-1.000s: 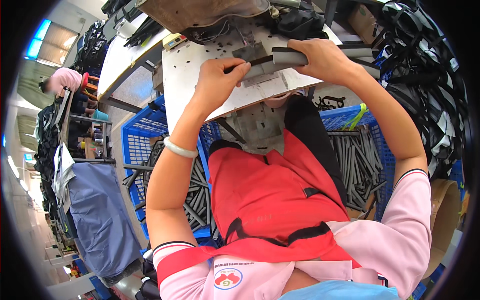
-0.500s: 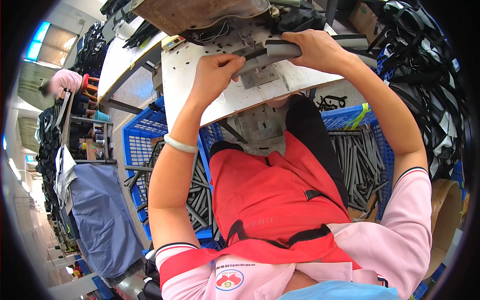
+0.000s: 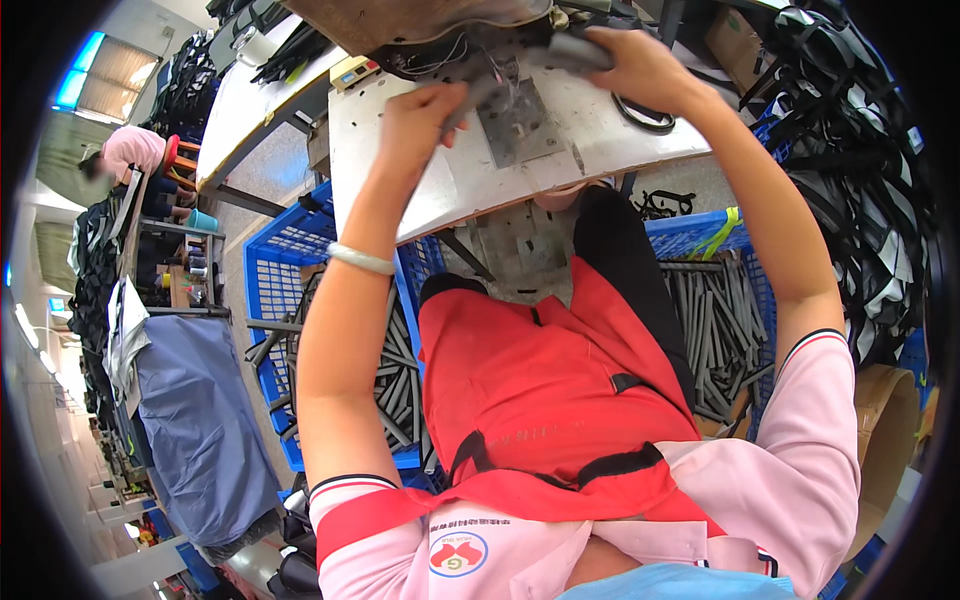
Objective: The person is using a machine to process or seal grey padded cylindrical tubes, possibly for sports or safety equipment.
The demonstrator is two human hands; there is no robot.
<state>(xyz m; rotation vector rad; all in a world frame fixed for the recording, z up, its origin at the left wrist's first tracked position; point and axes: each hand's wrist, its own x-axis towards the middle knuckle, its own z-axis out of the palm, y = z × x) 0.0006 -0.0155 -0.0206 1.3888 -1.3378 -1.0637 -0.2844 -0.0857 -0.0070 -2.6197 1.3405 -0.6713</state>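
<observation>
Above the white work table (image 3: 390,130), my left hand (image 3: 415,125) is closed around a grey foam strip (image 3: 476,96), which is smeared by motion. Farther right, my right hand (image 3: 640,72) grips a grey foam tube (image 3: 577,52), its near end pointing left. Between the two hands lies a gap, and I cannot tell whether strip and tube are joined. Under the gap a square metal plate (image 3: 525,130) is set into the tabletop. A black loop of strap (image 3: 645,118) rests on the table below my right hand.
A brown machine housing (image 3: 400,18) overhangs the table's far side. Blue crates (image 3: 262,245) full of grey foam tubes (image 3: 715,330) flank my legs. Black straps (image 3: 850,200) hang at right. A person in pink (image 3: 135,155) sits far left.
My hands have moved apart, the left one slightly left and the right one up and right. The grey pieces, close together before, now have a gap between them. The black loop has come into view.
</observation>
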